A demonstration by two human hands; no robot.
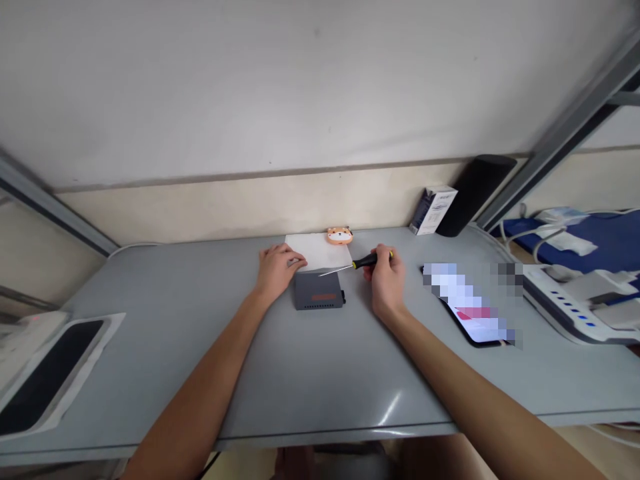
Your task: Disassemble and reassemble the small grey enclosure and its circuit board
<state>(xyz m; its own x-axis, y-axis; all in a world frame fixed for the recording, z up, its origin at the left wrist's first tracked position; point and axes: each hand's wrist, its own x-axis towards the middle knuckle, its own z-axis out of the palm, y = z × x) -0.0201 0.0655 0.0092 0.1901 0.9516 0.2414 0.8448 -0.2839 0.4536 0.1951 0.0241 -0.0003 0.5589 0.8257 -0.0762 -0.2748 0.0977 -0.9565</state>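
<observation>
A small dark grey metal box (319, 291) lies on the desk in front of me, with a reddish-brown label and a row of vent holes. My right hand (386, 280) is wrapped round a screwdriver (367, 261) with a black and yellow handle. Its thin shaft points left, and the tip is over the box's far edge; whether it touches cannot be told. My left hand (277, 269) rests at the box's far left corner, fingers bent together over a sheet of white paper (316, 250). Something small and greyish shows at its fingertips, too small to name.
An orange animal-faced case (340, 235) sits on the paper's far edge. To the right are a lit phone (470, 310), a white power strip (570, 303), a small carton (433, 210) and a black cylinder (475, 193). A dark flat device (53, 377) lies at left.
</observation>
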